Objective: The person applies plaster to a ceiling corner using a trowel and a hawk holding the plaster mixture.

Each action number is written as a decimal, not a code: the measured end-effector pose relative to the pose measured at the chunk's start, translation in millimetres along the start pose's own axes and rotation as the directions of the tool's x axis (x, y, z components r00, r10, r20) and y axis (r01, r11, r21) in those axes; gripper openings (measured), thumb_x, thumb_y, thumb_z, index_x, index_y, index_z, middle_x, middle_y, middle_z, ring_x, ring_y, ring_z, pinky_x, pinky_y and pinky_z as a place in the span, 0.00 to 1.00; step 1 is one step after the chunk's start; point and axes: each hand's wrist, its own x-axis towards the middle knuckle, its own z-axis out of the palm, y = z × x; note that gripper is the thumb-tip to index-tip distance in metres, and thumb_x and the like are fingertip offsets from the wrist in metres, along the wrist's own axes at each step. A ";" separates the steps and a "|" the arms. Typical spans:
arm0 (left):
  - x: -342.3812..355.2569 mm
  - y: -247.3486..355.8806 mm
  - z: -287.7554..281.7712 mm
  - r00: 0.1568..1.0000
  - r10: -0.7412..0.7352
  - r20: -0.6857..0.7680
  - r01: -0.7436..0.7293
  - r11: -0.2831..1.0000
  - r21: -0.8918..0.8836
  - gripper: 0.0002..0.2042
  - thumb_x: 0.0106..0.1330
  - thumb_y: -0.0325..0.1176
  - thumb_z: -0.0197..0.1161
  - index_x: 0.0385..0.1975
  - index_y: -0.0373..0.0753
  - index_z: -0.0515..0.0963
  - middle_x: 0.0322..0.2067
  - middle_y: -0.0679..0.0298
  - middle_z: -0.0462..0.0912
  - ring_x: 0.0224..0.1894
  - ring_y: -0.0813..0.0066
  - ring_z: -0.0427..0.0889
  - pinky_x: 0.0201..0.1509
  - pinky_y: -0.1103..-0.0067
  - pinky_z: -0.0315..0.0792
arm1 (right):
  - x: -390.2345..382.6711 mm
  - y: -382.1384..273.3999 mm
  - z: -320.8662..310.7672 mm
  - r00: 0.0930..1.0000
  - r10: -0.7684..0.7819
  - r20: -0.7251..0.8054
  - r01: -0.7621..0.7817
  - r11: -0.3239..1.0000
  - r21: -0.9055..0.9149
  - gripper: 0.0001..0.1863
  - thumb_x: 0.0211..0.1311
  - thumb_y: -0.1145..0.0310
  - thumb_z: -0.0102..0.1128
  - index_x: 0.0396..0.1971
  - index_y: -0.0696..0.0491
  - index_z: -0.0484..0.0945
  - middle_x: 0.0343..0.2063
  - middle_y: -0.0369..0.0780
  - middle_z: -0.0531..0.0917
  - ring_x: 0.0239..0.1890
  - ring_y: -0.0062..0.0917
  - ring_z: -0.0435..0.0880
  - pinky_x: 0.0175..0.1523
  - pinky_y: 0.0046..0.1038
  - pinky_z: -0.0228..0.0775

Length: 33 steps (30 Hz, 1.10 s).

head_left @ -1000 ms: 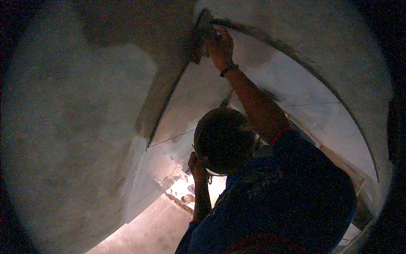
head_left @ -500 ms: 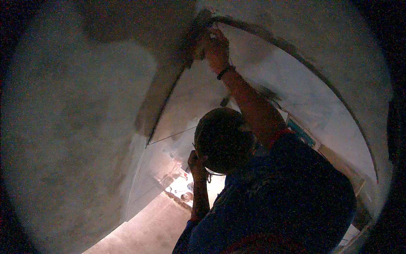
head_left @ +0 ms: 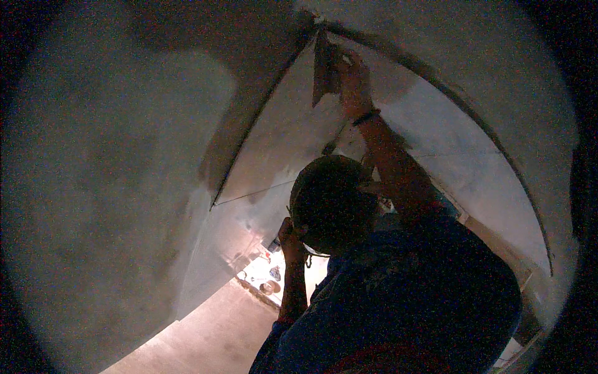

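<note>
Higher toward the ceiling corner now, the raised right hand (head_left: 354,81) clenches the handle of a flat, stiff, light-looking metal plastering trowel (head_left: 324,71) pressed against the pale wall (head_left: 436,143), while the left hand (head_left: 288,234) looks curled near the head, its hold unclear.

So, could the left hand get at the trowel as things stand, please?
Probably not without a stretch: the left hand sits low beside the head, while the trowel is pressed high on the wall, gripped by the raised right hand. Nothing blocks the path.
</note>
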 end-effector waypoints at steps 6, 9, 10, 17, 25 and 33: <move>-3.1 -18.8 -4.4 0.998 0.061 -0.012 -0.062 0.996 -0.063 0.08 0.40 0.27 0.60 0.19 0.40 0.67 0.18 0.74 0.65 0.22 0.84 0.61 0.26 0.85 0.57 | 37.5 -27.3 0.3 0.710 -0.542 0.450 0.624 0.187 -0.759 0.13 0.56 0.72 0.48 0.42 0.53 0.69 0.38 0.38 0.76 0.35 0.26 0.77 0.37 0.27 0.72; -5.1 -13.9 -4.8 0.998 0.045 -0.033 -0.043 0.998 0.041 0.09 0.40 0.27 0.60 0.20 0.39 0.67 0.18 0.73 0.66 0.22 0.84 0.62 0.26 0.85 0.58 | 39.5 -25.3 12.4 0.853 -0.473 0.220 0.508 0.658 -0.556 0.12 0.55 0.71 0.48 0.41 0.54 0.70 0.35 0.39 0.77 0.33 0.27 0.77 0.38 0.27 0.72; -5.8 -13.6 -5.7 0.998 0.041 -0.046 -0.039 0.998 0.050 0.08 0.40 0.27 0.60 0.20 0.39 0.67 0.18 0.73 0.66 0.22 0.84 0.62 0.26 0.85 0.58 | 36.7 -26.0 25.1 0.983 -0.171 0.072 0.183 0.953 -0.241 0.12 0.55 0.71 0.49 0.41 0.55 0.69 0.34 0.39 0.77 0.33 0.27 0.77 0.37 0.27 0.72; -12.1 0.4 0.3 0.996 0.089 -0.030 -0.081 0.974 0.210 0.07 0.43 0.25 0.58 0.20 0.37 0.67 0.18 0.71 0.67 0.22 0.82 0.64 0.25 0.83 0.59 | 12.8 -20.4 43.0 0.994 0.007 0.112 0.030 0.946 -0.324 0.13 0.54 0.66 0.53 0.39 0.56 0.69 0.28 0.39 0.77 0.29 0.22 0.77 0.33 0.25 0.71; -11.4 23.5 0.3 0.999 0.033 0.016 -0.033 0.999 -0.023 0.08 0.40 0.26 0.59 0.20 0.38 0.68 0.19 0.71 0.69 0.22 0.81 0.65 0.25 0.83 0.60 | -79.0 -64.9 40.5 0.853 0.377 0.361 -0.418 0.908 0.038 0.16 0.55 0.67 0.51 0.44 0.55 0.66 0.34 0.38 0.76 0.34 0.23 0.75 0.37 0.24 0.70; -5.8 0.9 -0.8 0.995 0.095 -0.021 -0.093 0.991 0.091 0.08 0.39 0.27 0.59 0.20 0.38 0.68 0.18 0.71 0.68 0.23 0.81 0.66 0.27 0.83 0.61 | -8.6 -30.3 -69.4 0.897 0.318 0.307 -0.360 0.928 0.091 0.20 0.54 0.70 0.51 0.48 0.55 0.63 0.42 0.38 0.72 0.42 0.24 0.72 0.44 0.25 0.68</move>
